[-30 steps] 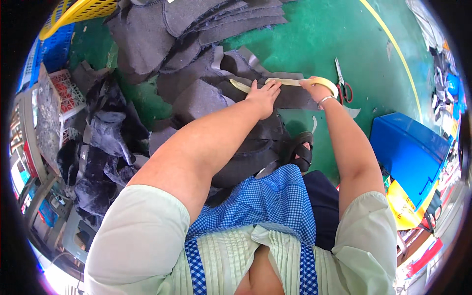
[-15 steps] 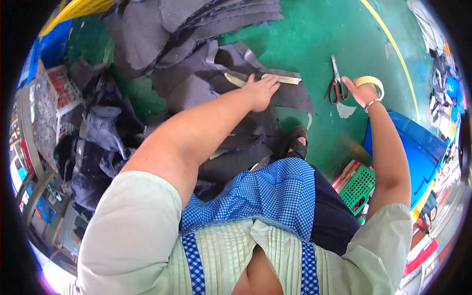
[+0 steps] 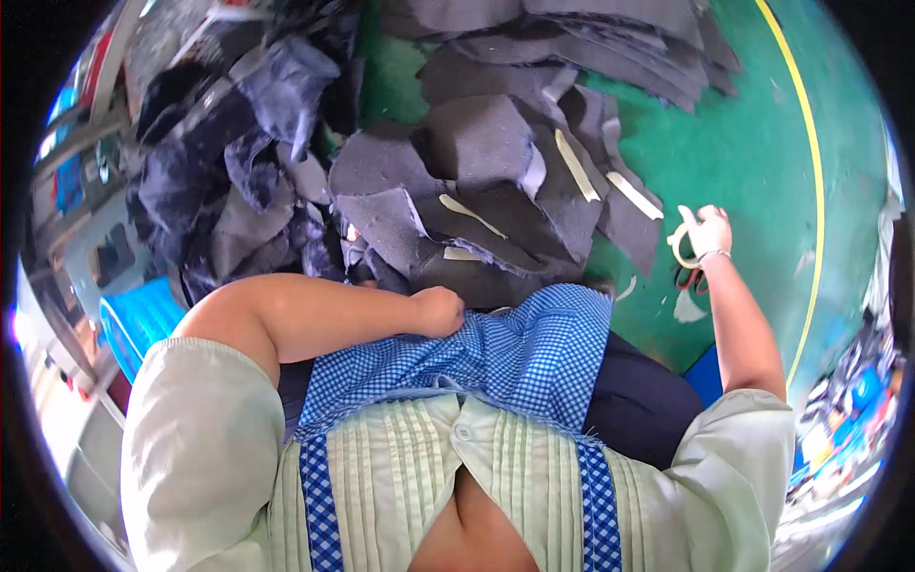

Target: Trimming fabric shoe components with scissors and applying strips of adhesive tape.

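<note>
My left hand (image 3: pixel 438 312) is closed in a fist at the near edge of the dark grey fabric pieces (image 3: pixel 477 133), just above my blue checked apron (image 3: pixel 515 334). Whatever its fingers hold, if anything, is hidden. Out to the right over the green floor, my right hand (image 3: pixel 710 232) grips a roll of cream masking tape (image 3: pixel 678 248). Torn tape strips lie on the fabric: one strip (image 3: pixel 576 167) near its middle, another strip (image 3: pixel 634 195) at the right piece, and a narrower strip (image 3: pixel 472 216) closer in. Red-handled scissors (image 3: pixel 688 278) show partly beneath my right wrist.
A stack of dark fabric panels (image 3: pixel 610 48) lies at the far side. Crumpled dark fabric (image 3: pixel 229 162) is heaped on the left, with a blue plastic container (image 3: pixel 143 324) near it. A yellow line (image 3: pixel 813 143) runs along the green floor (image 3: pixel 724 143) at right.
My left hand has left the tape strip on the right fabric piece and come back toward my apron, now closed. My right hand still holds the tape roll. The whole view has shifted.
</note>
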A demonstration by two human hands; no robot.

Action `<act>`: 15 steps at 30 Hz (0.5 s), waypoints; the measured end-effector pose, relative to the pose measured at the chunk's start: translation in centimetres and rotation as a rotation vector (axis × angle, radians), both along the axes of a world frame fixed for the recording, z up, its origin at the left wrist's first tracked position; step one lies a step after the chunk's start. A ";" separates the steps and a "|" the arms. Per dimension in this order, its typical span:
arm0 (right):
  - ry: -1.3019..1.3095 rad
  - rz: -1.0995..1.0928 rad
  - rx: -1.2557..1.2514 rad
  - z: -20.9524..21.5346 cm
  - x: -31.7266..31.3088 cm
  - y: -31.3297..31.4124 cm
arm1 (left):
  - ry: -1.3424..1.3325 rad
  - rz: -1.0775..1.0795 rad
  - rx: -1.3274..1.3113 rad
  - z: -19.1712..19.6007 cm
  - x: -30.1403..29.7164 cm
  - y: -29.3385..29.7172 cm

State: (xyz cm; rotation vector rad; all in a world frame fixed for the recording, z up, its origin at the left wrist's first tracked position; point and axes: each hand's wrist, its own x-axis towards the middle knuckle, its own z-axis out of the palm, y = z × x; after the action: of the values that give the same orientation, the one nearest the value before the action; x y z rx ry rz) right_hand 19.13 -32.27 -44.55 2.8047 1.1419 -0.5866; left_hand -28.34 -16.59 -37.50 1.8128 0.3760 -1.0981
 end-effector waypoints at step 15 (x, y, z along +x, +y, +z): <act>1.340 0.252 0.450 2.2 -17.7 19.1 | 0.815 1.834 -0.179 -1.4 -0.5 -2.4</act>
State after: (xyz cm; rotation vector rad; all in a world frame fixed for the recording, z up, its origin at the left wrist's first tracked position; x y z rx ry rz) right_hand 1.45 -13.20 -42.34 2.2308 1.8499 -2.6128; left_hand -28.85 -18.97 -38.86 0.2048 1.8094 -0.3231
